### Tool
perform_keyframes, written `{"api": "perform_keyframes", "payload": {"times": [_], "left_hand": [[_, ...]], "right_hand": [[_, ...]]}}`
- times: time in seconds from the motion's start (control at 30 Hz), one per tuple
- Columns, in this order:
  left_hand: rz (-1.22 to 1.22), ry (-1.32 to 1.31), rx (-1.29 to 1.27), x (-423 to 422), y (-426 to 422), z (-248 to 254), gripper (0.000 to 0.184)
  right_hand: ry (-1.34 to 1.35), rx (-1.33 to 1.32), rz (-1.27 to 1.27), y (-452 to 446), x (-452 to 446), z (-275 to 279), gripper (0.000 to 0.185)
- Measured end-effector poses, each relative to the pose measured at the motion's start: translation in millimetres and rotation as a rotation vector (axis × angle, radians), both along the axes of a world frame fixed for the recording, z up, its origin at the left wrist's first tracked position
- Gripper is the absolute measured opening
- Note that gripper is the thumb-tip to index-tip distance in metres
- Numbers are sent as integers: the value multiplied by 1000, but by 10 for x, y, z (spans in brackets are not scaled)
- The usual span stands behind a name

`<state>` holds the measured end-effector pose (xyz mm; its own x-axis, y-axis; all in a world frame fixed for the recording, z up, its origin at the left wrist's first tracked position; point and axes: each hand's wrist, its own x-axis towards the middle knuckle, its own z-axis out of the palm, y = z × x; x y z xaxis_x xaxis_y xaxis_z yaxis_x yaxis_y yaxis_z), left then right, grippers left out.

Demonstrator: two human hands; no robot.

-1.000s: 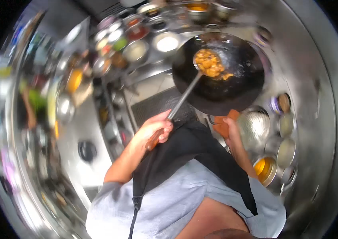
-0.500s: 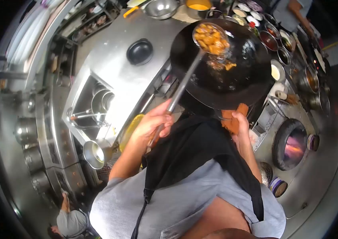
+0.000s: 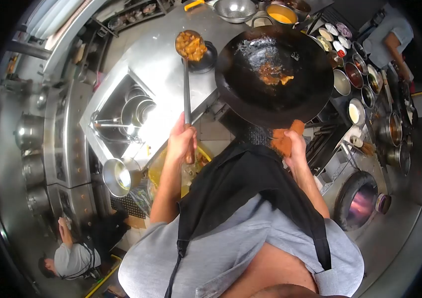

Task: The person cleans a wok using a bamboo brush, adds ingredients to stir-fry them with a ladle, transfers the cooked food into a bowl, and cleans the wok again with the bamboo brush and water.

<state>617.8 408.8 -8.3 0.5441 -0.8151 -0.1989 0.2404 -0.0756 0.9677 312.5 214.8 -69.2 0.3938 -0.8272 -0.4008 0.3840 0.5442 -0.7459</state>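
Observation:
My left hand [image 3: 183,140] is closed round the handle of a long ladle [image 3: 187,94]. The ladle's bowl is full of orange-brown food pieces [image 3: 191,45] and is over or beside a black bowl [image 3: 206,60], partly covering it in view. Through an orange-brown cloth [image 3: 281,143], my right hand [image 3: 295,145] grips the near side of a large black wok [image 3: 240,102]; the wok's near handle is hidden. Some sauce and small bits of food [image 3: 273,75] remain in the wok, which is held off to the right of the ladle.
A steel counter [image 3: 158,42] with a sink [image 3: 116,107] lies at the left. A colander [image 3: 235,10] and an orange-filled pot [image 3: 281,15] stand behind. Ingredient bowls [image 3: 354,74] and a lit burner [image 3: 362,203] are at the right. Two other people [image 3: 394,39] [image 3: 74,260] are around.
Between then and now, my left hand has swung the filled ladle out of the wok, leftward to the black bowl. My right hand still holds the wok. The view has turned towards the counter.

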Motion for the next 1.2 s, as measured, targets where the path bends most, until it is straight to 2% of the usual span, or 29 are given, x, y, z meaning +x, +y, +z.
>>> {"api": "perform_keyframes", "payload": {"times": [0.27, 0.37, 0.47, 0.7, 0.73, 0.93, 1.07, 1.13, 1.2], "left_hand": [[114, -300, 310, 387, -166, -481, 73], [140, -500, 439, 466, -237, -670, 72], [137, -684, 462, 629, -317, -914, 71], [118, -627, 502, 859, -435, -839, 70], [109, -623, 509, 865, -443, -956, 70], [76, -600, 465, 1004, -498, -461, 72], [36, -606, 466, 1252, -473, -164, 70], [4, -609, 494, 1326, -413, 57, 70], [-24, -574, 489, 1239, -268, 522, 70]], "right_hand": [[120, -63, -21, 86, -24, 60, 29], [101, -46, 2, 35, -29, -18, 32], [93, -44, -73, -9, -3, -133, 23], [77, 33, -22, -62, 41, -248, 30], [84, 28, -16, -74, 26, -360, 30], [79, 77, -76, 95, 63, -173, 27], [82, 90, -162, 314, 206, 248, 22], [79, 111, -164, 411, 184, 352, 23], [71, 122, -171, 569, 148, 558, 26]]}}
